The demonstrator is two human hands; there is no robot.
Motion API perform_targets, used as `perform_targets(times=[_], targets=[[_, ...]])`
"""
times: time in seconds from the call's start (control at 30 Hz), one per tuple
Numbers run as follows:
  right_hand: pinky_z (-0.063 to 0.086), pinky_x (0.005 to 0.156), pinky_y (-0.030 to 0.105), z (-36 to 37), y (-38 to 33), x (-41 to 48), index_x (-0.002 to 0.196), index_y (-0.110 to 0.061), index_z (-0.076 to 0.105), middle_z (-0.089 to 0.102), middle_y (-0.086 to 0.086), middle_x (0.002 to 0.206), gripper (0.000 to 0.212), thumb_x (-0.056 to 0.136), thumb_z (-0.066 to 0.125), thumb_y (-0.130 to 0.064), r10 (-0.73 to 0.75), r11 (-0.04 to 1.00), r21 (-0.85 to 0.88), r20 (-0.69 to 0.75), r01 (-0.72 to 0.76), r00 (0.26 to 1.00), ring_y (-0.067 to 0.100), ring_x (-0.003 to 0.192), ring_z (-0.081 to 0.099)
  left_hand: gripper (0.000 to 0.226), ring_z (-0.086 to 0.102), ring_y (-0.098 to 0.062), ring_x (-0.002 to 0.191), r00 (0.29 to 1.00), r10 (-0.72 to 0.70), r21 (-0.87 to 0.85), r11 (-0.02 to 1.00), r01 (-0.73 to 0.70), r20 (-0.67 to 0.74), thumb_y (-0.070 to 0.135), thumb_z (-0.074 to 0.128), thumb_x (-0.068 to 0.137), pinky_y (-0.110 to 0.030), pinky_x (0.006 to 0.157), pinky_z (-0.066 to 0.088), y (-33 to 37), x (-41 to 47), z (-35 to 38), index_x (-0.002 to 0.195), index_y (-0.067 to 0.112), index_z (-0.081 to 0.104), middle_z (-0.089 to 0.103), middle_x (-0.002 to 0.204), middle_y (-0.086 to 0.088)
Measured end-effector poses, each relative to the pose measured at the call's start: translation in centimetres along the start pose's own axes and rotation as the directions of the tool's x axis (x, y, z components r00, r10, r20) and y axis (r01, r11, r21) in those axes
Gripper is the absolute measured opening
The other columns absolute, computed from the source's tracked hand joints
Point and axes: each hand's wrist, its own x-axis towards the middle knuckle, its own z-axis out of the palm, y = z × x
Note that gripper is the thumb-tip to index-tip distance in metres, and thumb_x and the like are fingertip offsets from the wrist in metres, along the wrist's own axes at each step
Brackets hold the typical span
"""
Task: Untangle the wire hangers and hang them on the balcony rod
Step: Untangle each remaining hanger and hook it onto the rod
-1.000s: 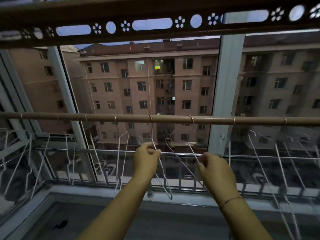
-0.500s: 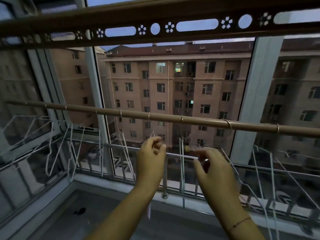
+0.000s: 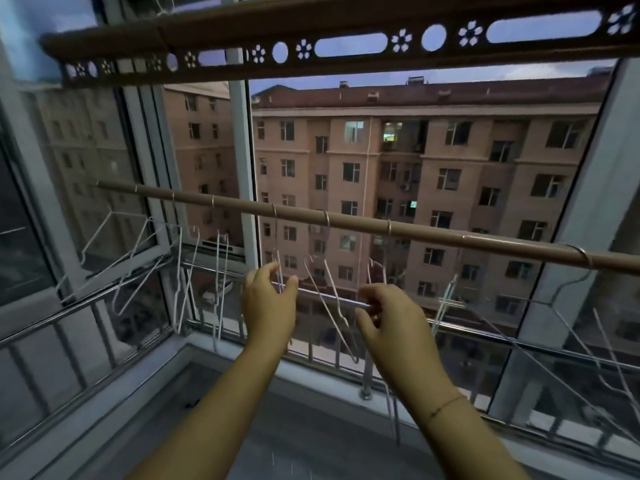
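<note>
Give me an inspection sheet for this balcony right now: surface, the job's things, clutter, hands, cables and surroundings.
Surface: grey balcony floor, bare apart from a small dark speck.
Job's things: white wire hangers hang on the balcony rod.
Clutter: nothing seen.
Hands: left hand and right hand both part open by a hanger.
Cables: nothing seen.
Surroundings: metal railing, window frames, apartment block outside, perforated rack overhead.

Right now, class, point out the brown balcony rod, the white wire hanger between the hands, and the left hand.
brown balcony rod [image 3: 360, 226], head view, bare stretch of the pole.
white wire hanger [image 3: 325, 303], head view, sloping wire arm.
left hand [image 3: 268, 306], head view, back of the hand.
</note>
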Motion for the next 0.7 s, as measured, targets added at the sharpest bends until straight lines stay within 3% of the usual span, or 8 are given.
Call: perform_targets(times=[0.13, 0.27, 0.33, 0.4, 0.53, 0.7], targets=[[0.047, 0.093, 0.030, 3.7, -0.6, 2.1, 0.117, -0.016, 0.054, 0.054, 0.001, 0.118, 0.028, 0.089, 0.056, -0.020, 0.061, 0.989, -0.136, 0.044, -0.054, 0.997, 0.018, 0.106, 0.054, 0.046, 0.058, -0.024, 0.098, 0.967, -0.170, -0.027, 0.984, 0.178, 0.190, 0.031, 0.061, 0.088, -0.031, 0.079, 0.045, -1.4, 3.4, -0.5, 0.128, 0.011, 0.049, 0.058, 0.122, -0.007], [0.048, 0.087, 0.028, 6.4, -1.2, 3.4, 0.115, -0.017, 0.054, 0.057, 0.002, 0.117, 0.026, 0.090, 0.054, -0.024, 0.171, 0.957, -0.241, 0.029, -0.159, 0.985, 0.019, 0.103, 0.056, 0.025, 0.066, -0.029, 0.083, 0.927, -0.224, -0.106, 0.958, 0.266, 0.302, 0.023, 0.062, 0.087, -0.041, 0.081, 0.056, -2.9, 6.1, -0.6, 0.105, 0.006, 0.065, 0.071, 0.096, -0.011], [0.050, 0.081, 0.029, 7.4, -1.6, 4.0, 0.115, -0.017, 0.054, 0.061, 0.002, 0.112, 0.026, 0.091, 0.052, -0.025, 0.237, 0.937, -0.266, 0.008, -0.226, 0.972, 0.020, 0.097, 0.058, 0.014, 0.063, -0.022, 0.068, 0.917, -0.208, -0.133, 0.955, 0.266, 0.342, 0.019, 0.060, 0.088, -0.035, 0.069, 0.056, -3.5, 7.2, -0.9, 0.092, 0.009, 0.069, 0.072, 0.085, -0.010], [0.052, 0.077, 0.033, 8.2, -1.8, 4.6, 0.114, -0.018, 0.055, 0.064, 0.001, 0.105, 0.025, 0.091, 0.052, -0.027, 0.289, 0.916, -0.287, -0.017, -0.281, 0.957, 0.020, 0.092, 0.060, 0.014, 0.060, -0.016, 0.061, 0.912, -0.170, -0.132, 0.963, 0.234, 0.373, 0.015, 0.059, 0.089, -0.033, 0.070, 0.054, -3.9, 8.1, -1.1, 0.078, 0.015, 0.067, 0.072, 0.082, -0.009], [0.054, 0.073, 0.037, 9.6, -2.1, 5.1, 0.108, -0.019, 0.058, 0.067, 0.001, 0.098, 0.020, 0.090, 0.052, -0.028, 0.359, 0.888, -0.282, -0.073, -0.365, 0.930, 0.020, 0.085, 0.061, 0.020, 0.062, -0.017, 0.063, 0.900, -0.143, -0.166, 0.959, 0.229, 0.411, 0.014, 0.056, 0.090, -0.036, 0.076, 0.055, -4.6, 9.4, -1.8, 0.074, 0.017, 0.067, 0.071, 0.075, -0.007], [0.053, 0.067, 0.034, 11.1, -2.8, 5.6, 0.097, -0.018, 0.058, 0.066, 0.001, 0.087, 0.012, 0.090, 0.052, -0.026, 0.394, 0.868, -0.288, -0.092, -0.403, 0.914, 0.019, 0.077, 0.060, 0.024, 0.058, -0.014, 0.058, 0.909, -0.142, -0.204, 0.950, 0.236, 0.391, 0.011, 0.054, 0.091, -0.024, 0.059, 0.051, -5.8, 11.2, -3.0, 0.071, 0.014, 0.068, 0.068, 0.069, -0.007]])
